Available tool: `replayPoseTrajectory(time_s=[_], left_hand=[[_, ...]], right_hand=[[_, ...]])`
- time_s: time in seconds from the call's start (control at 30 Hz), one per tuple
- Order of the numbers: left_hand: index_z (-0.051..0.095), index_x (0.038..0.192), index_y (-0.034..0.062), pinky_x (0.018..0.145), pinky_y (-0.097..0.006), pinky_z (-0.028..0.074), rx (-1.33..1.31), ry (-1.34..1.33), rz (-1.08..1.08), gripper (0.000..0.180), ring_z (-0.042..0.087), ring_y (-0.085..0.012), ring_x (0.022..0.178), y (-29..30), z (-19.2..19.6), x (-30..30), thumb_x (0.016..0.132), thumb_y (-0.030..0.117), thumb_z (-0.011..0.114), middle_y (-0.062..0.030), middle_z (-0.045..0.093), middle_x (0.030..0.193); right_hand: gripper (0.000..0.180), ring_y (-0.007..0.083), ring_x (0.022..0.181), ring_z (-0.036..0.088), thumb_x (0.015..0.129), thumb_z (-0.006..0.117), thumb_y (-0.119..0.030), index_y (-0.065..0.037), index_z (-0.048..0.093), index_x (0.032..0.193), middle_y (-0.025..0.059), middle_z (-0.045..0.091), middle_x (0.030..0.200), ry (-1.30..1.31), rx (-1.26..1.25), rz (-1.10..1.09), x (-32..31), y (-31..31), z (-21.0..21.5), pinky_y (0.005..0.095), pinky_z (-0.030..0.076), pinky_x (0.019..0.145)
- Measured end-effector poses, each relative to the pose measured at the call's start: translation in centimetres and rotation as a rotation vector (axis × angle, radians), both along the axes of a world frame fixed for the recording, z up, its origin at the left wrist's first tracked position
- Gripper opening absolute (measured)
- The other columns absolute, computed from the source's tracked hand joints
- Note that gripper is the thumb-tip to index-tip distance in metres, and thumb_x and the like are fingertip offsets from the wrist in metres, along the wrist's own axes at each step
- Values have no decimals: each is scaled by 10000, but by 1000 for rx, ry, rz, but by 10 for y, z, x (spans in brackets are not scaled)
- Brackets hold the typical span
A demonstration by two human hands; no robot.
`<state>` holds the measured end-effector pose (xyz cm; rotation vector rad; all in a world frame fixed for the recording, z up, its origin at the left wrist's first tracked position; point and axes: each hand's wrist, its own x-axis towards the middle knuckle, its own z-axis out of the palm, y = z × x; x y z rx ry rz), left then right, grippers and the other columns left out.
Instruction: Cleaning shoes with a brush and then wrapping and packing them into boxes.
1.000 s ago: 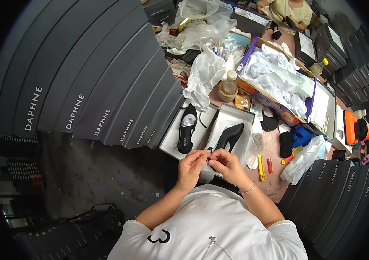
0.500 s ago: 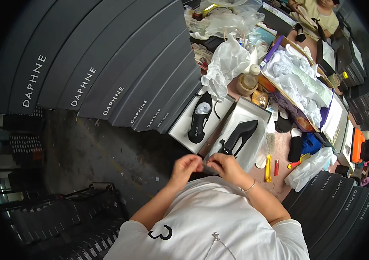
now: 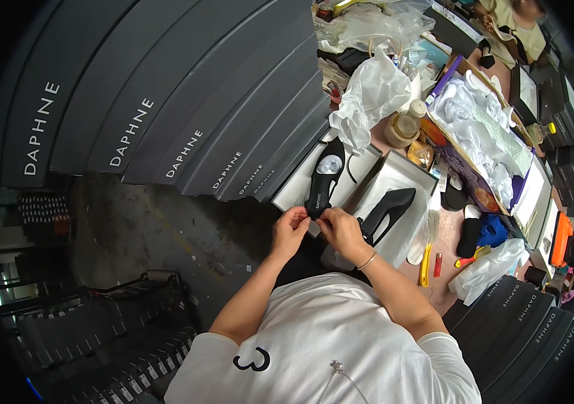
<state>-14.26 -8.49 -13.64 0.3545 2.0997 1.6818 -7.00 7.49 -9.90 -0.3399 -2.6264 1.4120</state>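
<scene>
A black flat shoe [image 3: 324,180] with a pale insole lies in an open white box [image 3: 300,192] at the table's near edge. My left hand [image 3: 290,227] and my right hand [image 3: 342,227] meet at its heel end, with the fingertips of both pinched on the back of the shoe. What sits between the fingers is hidden. A bracelet circles my right wrist. A second black shoe [image 3: 388,207], pointed and heeled, lies in another white box [image 3: 409,176] just right of my right hand.
Stacks of dark grey shoe boxes [image 3: 166,101] fill the left, and more stand at the lower right [image 3: 529,323]. White plastic bags [image 3: 368,94], a carton of white wrapping [image 3: 482,128], a bottle [image 3: 408,122], a yellow knife [image 3: 424,264] and a red lighter [image 3: 437,264] crowd the table. Another person [image 3: 519,23] sits at the far end.
My two hands, pinched together below the boxes before, have come up to the heel end of the flat shoe. The view has shifted and the table sits further right.
</scene>
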Motion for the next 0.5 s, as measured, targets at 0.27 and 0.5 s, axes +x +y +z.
replayPoseTrajectory(time_s=[0.27,0.5], left_hand=[[593,1042,-13,770,-324,555,-193,212,-139,208,701,-234,837,0,27,-8,841,8,641,-143,692,918],[599,1055,-18,782,-321,563,-234,255,-185,197,707,-239,872,1,33,-9,863,14,628,-153,694,926]], right_hand=[[228,361,740,638,827,684,-120,-32,569,1003,176,639,856,30,-45,-24,-7,-7,-2,434,512,637],[239,361,751,648,832,672,-127,-19,558,1012,177,646,875,181,-22,66,-13,-6,-3,435,522,644]])
